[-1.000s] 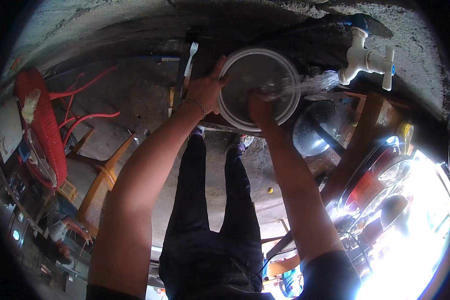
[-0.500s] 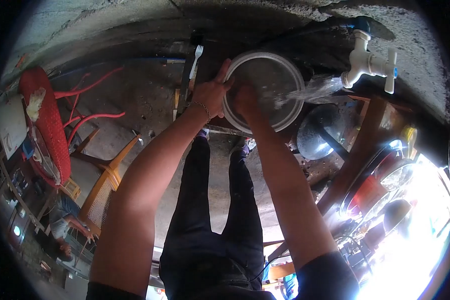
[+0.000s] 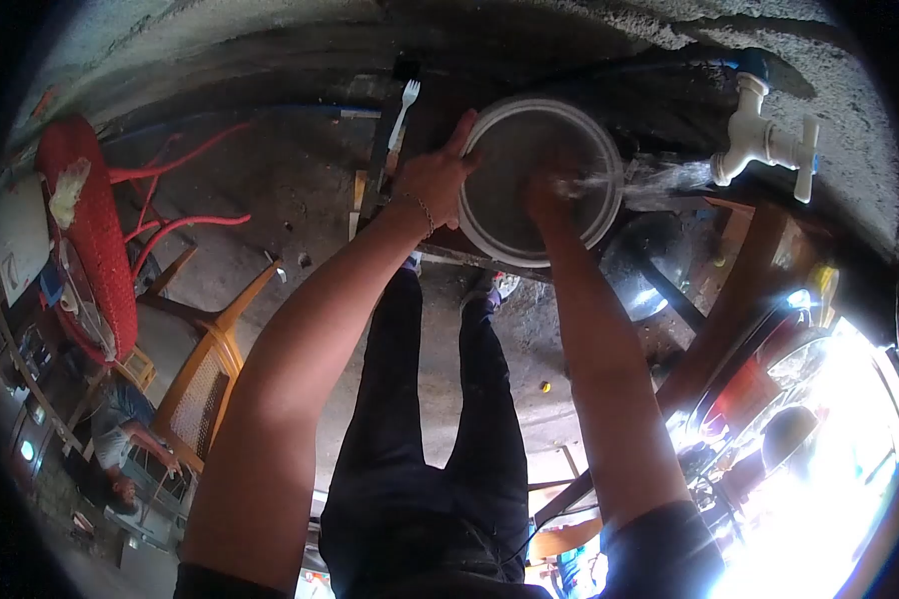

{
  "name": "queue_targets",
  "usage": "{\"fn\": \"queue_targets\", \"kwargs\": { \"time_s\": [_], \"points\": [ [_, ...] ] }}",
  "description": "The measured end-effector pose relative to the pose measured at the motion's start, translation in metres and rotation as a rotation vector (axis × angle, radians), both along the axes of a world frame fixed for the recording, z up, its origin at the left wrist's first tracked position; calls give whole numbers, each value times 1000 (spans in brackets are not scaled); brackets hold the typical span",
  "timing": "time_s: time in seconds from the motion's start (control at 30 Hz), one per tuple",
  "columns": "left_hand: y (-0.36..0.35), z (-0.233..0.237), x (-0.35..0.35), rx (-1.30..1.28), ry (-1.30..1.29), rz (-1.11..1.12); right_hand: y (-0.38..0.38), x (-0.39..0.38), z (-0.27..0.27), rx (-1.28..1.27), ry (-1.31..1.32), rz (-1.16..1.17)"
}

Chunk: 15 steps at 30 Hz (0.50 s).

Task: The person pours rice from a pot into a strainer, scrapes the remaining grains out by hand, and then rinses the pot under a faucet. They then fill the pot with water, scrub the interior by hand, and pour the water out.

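A round, pale-rimmed container (image 3: 476, 232) lies in front of me with its opening facing the camera. My left hand (image 3: 437, 182), with a bracelet at its wrist, grips the container's left rim, thumb and fingers bent around it. Inside the container is my right hand (image 3: 546, 192); its fingers are dark and blurred, so their shape and anything in them cannot be made out. Water (image 3: 669, 178) streams from the white tap (image 3: 749, 140) at the right into the container, near my right hand.
A white fork (image 3: 406, 105) lies beyond my left hand. Red chair legs (image 3: 185, 155) and a wooden chair (image 3: 215, 369) are at the left, with another person (image 3: 125, 439) below them. A dark round pan-like object (image 3: 644, 262) sits right of the container.
Inside the container, my right hand has moved right, toward the water stream. The view has shifted slightly, and my left hand still holds the rim.
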<state>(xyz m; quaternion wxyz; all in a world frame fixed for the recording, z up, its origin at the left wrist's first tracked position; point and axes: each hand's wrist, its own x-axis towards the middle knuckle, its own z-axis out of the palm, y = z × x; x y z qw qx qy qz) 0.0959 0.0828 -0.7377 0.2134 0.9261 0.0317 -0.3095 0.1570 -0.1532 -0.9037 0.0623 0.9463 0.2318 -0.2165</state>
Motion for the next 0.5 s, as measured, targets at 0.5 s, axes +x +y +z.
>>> {"fn": "queue_targets", "kwargs": {
  "time_s": [0.5],
  "points": [
    [2, -8, -1, -47, 6, -5, -10, -32, -23, 36, -99, 219]
  ]
}}
